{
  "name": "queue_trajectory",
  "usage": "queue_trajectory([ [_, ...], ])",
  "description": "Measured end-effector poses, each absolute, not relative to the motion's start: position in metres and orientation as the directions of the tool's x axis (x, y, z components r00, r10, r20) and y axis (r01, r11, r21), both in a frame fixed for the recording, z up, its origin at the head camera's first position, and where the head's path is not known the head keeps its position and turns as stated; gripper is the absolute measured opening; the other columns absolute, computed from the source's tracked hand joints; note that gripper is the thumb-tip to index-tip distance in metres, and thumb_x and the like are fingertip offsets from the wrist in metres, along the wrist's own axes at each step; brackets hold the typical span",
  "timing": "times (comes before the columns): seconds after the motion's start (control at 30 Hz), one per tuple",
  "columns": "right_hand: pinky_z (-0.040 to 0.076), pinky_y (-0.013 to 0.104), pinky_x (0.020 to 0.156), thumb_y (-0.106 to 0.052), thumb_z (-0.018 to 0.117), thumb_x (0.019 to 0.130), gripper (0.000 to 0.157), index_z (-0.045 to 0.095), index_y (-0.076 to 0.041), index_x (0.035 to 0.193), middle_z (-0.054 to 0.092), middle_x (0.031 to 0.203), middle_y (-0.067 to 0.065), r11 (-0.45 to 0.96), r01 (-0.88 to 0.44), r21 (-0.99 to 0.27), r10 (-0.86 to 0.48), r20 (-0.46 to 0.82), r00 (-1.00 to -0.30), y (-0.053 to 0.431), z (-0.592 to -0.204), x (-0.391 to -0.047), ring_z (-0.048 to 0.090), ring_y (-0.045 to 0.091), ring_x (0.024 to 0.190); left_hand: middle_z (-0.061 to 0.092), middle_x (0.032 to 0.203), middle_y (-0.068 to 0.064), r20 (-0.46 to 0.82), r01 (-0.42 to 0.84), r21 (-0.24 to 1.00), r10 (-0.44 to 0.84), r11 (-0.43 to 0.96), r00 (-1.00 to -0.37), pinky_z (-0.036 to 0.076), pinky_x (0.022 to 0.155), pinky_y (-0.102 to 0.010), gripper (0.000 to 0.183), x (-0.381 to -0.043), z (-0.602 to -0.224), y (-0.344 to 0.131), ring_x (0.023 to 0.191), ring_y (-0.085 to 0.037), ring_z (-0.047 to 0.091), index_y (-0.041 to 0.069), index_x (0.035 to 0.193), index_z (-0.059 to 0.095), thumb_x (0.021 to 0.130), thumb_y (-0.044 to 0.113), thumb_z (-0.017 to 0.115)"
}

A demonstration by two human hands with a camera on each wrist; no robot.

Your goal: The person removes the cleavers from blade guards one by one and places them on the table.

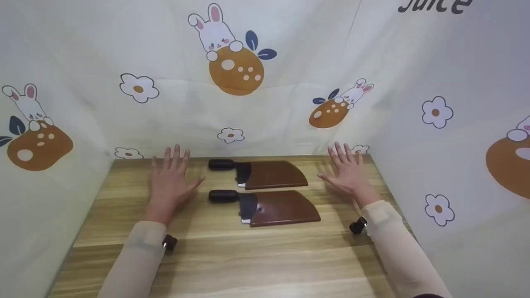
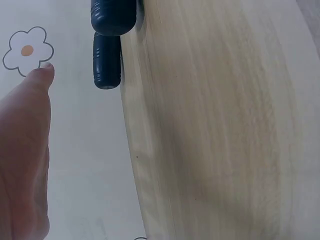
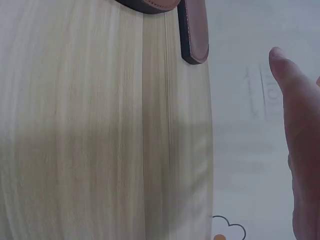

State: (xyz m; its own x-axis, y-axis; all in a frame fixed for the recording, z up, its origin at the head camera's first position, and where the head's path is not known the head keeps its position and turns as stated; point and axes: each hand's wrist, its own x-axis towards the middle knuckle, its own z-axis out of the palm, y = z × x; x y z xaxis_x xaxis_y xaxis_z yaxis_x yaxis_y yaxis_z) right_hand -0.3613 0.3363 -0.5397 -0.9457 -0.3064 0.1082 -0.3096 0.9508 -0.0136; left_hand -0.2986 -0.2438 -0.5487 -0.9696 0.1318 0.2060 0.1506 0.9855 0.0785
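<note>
Two cleavers lie flat, one behind the other, their dark handles toward the left. The far cleaver (image 1: 275, 174) and the near cleaver (image 1: 285, 208) each have the blade inside a brown leather sheath, with a bit of bare metal showing by the handle. My left hand (image 1: 170, 182) is to the left of the handles, fingers spread and straight, holding nothing. Beyond the sheath tips on the right, my right hand (image 1: 348, 176) also has its fingers spread and holds nothing. The left wrist view shows both handle ends (image 2: 107, 62); the right wrist view shows the sheath ends (image 3: 195, 32).
The cleavers lie on a wood-grain table (image 1: 265, 256). A pale cloth (image 1: 174, 111) printed with rabbits, orange fruit and flowers rises behind the table's far edge and along both sides. A small dark device sits at each wrist.
</note>
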Motion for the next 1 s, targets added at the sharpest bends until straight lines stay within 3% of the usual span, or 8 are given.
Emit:
queue_trajectory([
  [0.23, 0.001, 0.069, 0.132, -0.076, 0.059, 0.098, 0.106, 0.024, -0.014, 0.177, 0.012, 0.184, 0.015, 0.929, -0.367, -0.049, -0.355, 0.166, -0.920, 0.326, -0.545, -0.352, 0.006, 0.043, 0.169, 0.004, 0.184, -0.021, 0.210, 0.177, 0.064, 0.160, 0.982, -0.964, -0.016, 0.127, -0.069, 0.101, -0.296, -0.547, -0.239, 0.168, -0.047, 0.003, 0.009, 0.177, 0.018, 0.106, 0.078, 0.042],
  [0.43, 0.007, 0.069, 0.132, -0.078, 0.059, 0.096, 0.108, 0.023, -0.017, 0.177, 0.012, 0.184, 0.014, 0.910, -0.411, -0.048, -0.397, 0.176, -0.900, 0.313, -0.550, -0.340, 0.008, 0.043, 0.169, 0.006, 0.184, -0.021, 0.220, 0.199, 0.090, 0.175, 0.976, -0.960, -0.011, 0.128, -0.070, 0.103, -0.289, -0.550, -0.230, 0.169, -0.045, 0.004, 0.011, 0.177, 0.018, 0.105, 0.082, 0.037],
  [0.7, 0.021, 0.073, 0.128, -0.072, 0.068, 0.093, 0.106, 0.036, -0.009, 0.173, 0.028, 0.179, 0.020, 0.867, -0.497, -0.046, -0.472, 0.245, -0.847, 0.301, -0.551, -0.324, 0.022, 0.047, 0.165, 0.003, 0.184, -0.017, 0.206, 0.251, 0.113, 0.224, 0.961, -0.952, -0.003, 0.130, -0.070, 0.102, -0.283, -0.555, -0.212, 0.169, -0.043, 0.000, 0.013, 0.178, 0.017, 0.104, 0.078, 0.045],
  [1.0, 0.017, 0.064, 0.133, -0.073, 0.073, 0.092, 0.112, 0.029, -0.013, 0.176, 0.027, 0.181, 0.012, 0.824, -0.542, -0.165, -0.510, 0.201, -0.836, 0.287, -0.557, -0.311, 0.022, 0.041, 0.167, 0.019, 0.182, -0.020, 0.202, 0.337, 0.152, 0.304, 0.929, -0.931, 0.014, 0.130, -0.073, 0.101, -0.276, -0.557, -0.198, 0.163, -0.050, 0.025, 0.011, 0.176, 0.027, 0.103, 0.075, 0.056],
])
